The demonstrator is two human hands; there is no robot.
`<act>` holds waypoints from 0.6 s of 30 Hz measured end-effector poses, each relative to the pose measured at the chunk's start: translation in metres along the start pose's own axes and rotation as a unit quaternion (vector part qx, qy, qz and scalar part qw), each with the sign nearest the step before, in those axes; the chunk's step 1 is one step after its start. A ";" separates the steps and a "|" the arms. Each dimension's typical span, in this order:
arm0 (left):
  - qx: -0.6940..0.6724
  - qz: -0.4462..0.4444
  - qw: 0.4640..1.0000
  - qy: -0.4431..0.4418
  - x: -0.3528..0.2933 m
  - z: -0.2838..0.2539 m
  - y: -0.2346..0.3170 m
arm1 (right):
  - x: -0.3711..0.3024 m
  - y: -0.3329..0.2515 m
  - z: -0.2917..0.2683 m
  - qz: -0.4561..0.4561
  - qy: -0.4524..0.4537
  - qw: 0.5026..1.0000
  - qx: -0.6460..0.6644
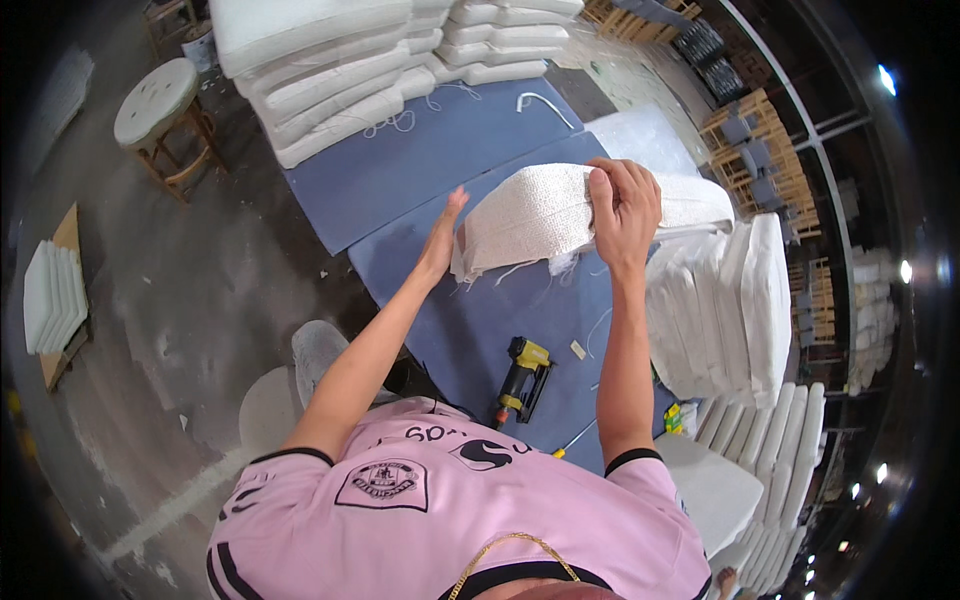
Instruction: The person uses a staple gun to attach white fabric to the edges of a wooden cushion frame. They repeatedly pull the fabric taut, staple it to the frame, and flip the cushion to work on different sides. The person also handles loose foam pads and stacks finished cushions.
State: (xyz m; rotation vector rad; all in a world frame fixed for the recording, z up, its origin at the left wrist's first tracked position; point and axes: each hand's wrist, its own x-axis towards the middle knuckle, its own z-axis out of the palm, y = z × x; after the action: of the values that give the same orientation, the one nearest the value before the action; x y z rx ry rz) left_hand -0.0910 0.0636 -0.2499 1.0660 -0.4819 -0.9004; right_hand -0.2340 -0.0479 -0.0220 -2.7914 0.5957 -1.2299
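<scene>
A long white fabric-covered seat cushion (pixel 535 212) is held tilted up over the blue work table (pixel 440 290), with loose threads hanging from its near edge. My right hand (pixel 627 212) grips its upper edge, thumb on the near side and fingers over the top. At the cushion's left end, my left hand (pixel 440 240) is stretched out flat, its palm side against or very near the fabric; contact is hard to tell. Nearer to me on the table lies a black and yellow staple gun (pixel 524 378). A small pale block (pixel 578 349) is to its right.
White cushions (pixel 330 70) are piled at the table's far end, near a bent metal hook (pixel 545 102). More stacked cushions (pixel 715 310) stand to the right. A thin tool with a yellow end (pixel 560 453) lies close to me. A round stool (pixel 160 105) stands left.
</scene>
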 end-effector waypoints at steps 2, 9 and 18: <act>0.088 -0.130 0.986 0.056 0.039 -0.042 -0.081 | 0.016 -0.020 0.012 -0.013 -0.003 1.000 0.000; 0.085 0.021 0.991 -0.104 0.049 -0.027 -0.117 | 0.000 -0.012 0.013 0.011 0.041 0.999 -0.021; 0.172 0.090 0.977 -0.089 0.058 0.006 -0.043 | 0.006 -0.009 0.021 0.029 0.077 0.996 -0.020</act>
State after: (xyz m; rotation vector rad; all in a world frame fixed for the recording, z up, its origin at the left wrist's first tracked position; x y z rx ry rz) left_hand -0.0789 0.0044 -0.2908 1.2366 -0.8940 -0.7692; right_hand -0.2129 -0.0446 -0.0304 -2.7063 0.7122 -1.4455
